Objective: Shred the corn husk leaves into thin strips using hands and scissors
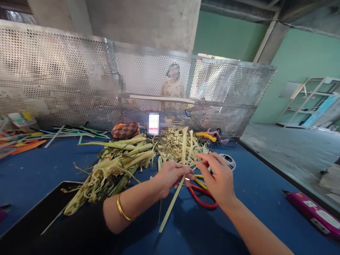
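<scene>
My left hand [171, 177] is closed in a pinch on a long pale green leaf strip [174, 198] that runs from the blue table up past my fingers. My right hand [216, 175] hovers beside it, fingers bent and loosely apart, the fingertips touching the upper part of the same strip near its split ends [186, 141]. A gold bangle [122, 209] circles my left wrist. Red-handled scissors [200, 196] lie on the table under my hands.
A heap of green-yellow leaves [114, 166] lies left of centre, and shredded strips [172, 143] lie behind. A checkered pouch [124, 130], a white spool [228, 161], a purple tool [313, 212], a black tray [39, 212] and coloured strips [23, 141] sit around. A perforated metal screen [79, 78] backs the table; a person sits beyond it.
</scene>
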{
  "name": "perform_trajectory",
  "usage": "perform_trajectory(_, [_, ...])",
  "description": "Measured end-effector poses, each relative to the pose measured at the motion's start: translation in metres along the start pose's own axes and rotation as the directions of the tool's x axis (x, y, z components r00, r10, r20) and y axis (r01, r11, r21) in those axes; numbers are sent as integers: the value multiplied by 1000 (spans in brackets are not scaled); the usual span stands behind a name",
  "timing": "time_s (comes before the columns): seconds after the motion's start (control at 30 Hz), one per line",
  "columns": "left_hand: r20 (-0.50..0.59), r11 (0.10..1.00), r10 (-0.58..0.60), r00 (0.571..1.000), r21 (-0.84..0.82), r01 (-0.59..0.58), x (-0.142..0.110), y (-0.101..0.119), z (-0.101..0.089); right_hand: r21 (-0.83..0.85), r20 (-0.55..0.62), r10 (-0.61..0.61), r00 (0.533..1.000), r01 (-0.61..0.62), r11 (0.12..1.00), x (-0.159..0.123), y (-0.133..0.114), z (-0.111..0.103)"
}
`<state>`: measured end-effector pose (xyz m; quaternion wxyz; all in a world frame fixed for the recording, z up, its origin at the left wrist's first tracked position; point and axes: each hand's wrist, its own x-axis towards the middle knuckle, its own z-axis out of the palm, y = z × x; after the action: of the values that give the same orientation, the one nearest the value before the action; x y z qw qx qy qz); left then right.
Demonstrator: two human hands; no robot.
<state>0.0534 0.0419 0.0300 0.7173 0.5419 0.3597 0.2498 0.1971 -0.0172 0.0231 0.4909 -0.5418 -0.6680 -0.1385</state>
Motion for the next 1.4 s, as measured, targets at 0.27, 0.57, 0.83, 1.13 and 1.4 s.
perform_trajectory(0.27, [70, 972, -26, 997, 234, 9, -4, -11, 10, 193, 75, 209, 975, -220, 956, -4, -14, -2])
perform_trajectory(0.57, [16, 970, -199, 980, -143, 199, 5, 2, -6, -77, -47, -342, 938, 338, 938, -13, -22, -2])
perform_trajectory(0.83, [78, 898, -154, 985, -405, 173, 1, 27, -13, -40, 72, -204, 976, 208, 977, -20, -14, 13])
perform_trajectory(1.13, [34, 910, -96, 995, -403, 102, 3, 24, -15, -249, 74, -351, 933, 358, 900, -16, -16, 12])
perform_trajectory(1.4, [27, 904, -60, 998, -422, 65, 5, 3, 2, -256, 148, -568, 810, 586, 769, -23, -30, 12])
